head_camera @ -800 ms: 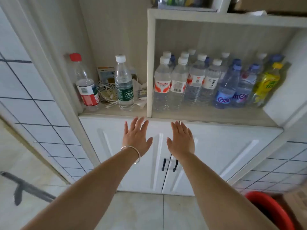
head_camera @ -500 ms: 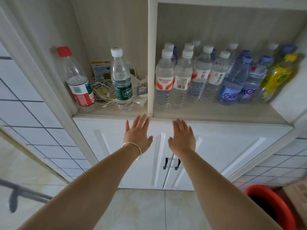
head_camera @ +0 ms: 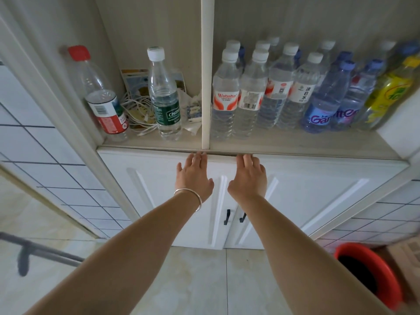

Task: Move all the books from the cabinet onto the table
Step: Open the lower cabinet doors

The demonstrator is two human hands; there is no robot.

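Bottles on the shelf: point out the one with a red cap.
The red-capped bottle stands at the far left of the left compartment, red-and-white label; every other bottle's cap is white, blue or yellow.

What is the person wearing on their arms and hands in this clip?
Both forearms are bare, with no sleeves or gloves in view. The left hand has a thin silver bangle around its wrist. The right hand shows no jewellery or watch.

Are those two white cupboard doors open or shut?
Shut: both doors sit flush, edges meeting at the handles.
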